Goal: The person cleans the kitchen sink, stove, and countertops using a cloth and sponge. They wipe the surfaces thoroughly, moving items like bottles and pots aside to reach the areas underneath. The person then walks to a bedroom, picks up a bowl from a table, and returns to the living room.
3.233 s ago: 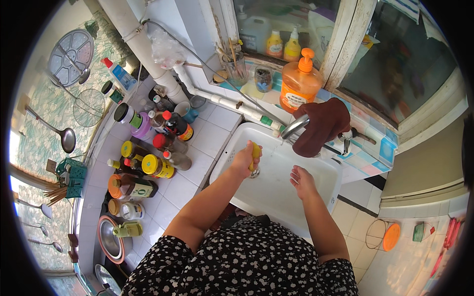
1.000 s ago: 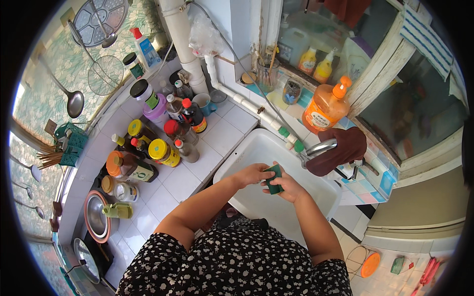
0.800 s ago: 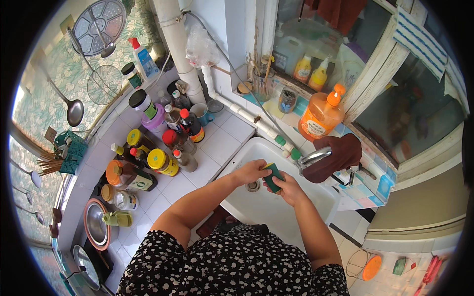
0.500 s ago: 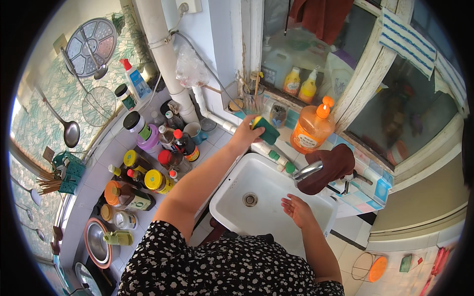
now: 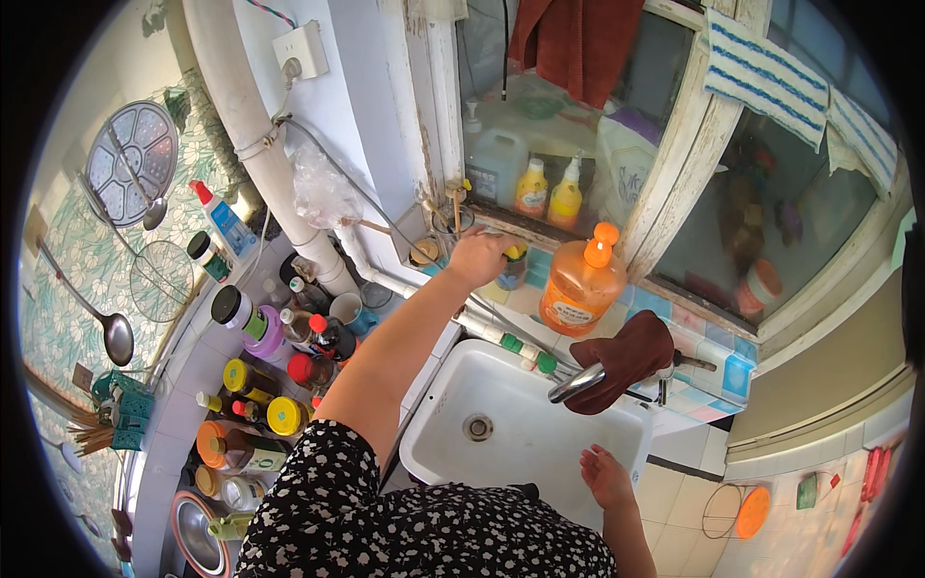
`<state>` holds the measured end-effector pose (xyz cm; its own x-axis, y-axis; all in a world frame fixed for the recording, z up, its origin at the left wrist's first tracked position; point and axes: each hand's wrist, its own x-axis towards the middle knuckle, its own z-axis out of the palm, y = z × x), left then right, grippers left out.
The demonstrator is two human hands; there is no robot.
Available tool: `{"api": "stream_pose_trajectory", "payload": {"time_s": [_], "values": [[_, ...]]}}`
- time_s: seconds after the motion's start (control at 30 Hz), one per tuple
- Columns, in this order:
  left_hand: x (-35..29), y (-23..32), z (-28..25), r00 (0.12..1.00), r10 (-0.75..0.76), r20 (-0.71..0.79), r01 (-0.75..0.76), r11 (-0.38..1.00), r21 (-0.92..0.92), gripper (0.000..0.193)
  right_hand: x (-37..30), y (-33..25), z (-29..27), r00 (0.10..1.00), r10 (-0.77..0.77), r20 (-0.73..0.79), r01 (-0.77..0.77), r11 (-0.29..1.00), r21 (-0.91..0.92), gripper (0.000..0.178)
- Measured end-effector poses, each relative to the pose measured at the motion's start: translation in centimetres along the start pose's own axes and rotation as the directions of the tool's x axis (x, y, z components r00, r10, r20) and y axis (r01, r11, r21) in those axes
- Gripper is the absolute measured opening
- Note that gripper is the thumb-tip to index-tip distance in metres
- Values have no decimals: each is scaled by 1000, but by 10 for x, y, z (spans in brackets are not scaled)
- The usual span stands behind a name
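Note:
My left hand point(image 5: 482, 257) reaches over the far left of the sink to the window ledge, its fingers closed on a yellow and green sponge point(image 5: 515, 250). Only a small part of the sponge shows past the fingers. Just beneath it stands a small glass jar point(image 5: 512, 275); whether the sponge touches it I cannot tell. Above the right part of the white sink point(image 5: 438, 385), my right hand point(image 5: 605, 476) hangs with fingers apart and nothing in them. A metal faucet point(image 5: 578, 381) draped with a dark red cloth point(image 5: 631, 358) sticks out over the basin.
An orange pump bottle point(image 5: 581, 289) stands on the ledge, right of the jar. White pipes point(image 5: 381, 275) run along the wall behind my left forearm. Bottles and jars point(image 5: 289, 414) crowd the left counter. A window with a peeling frame point(image 5: 679, 144) rises behind the ledge.
My left hand has carried the sponge away from above the sink's back edge to the jar on the ledge. The view has shifted. My right hand stays open over the sink.

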<state>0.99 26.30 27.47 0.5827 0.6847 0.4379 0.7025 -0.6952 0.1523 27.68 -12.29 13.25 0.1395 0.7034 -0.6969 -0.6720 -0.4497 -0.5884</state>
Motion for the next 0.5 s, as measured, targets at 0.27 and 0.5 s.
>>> {"api": "stream_pose_trajectory", "payload": {"time_s": [0.27, 0.5], "values": [[29, 20, 2, 967, -50, 248, -27, 955, 296, 26, 5, -9, 23, 989, -52, 139, 41, 996, 82, 29], [28, -2, 11, 966, -214, 143, 219, 975, -19, 66, -27, -38, 50, 925, -378, 39, 379, 913, -150, 33]]}}
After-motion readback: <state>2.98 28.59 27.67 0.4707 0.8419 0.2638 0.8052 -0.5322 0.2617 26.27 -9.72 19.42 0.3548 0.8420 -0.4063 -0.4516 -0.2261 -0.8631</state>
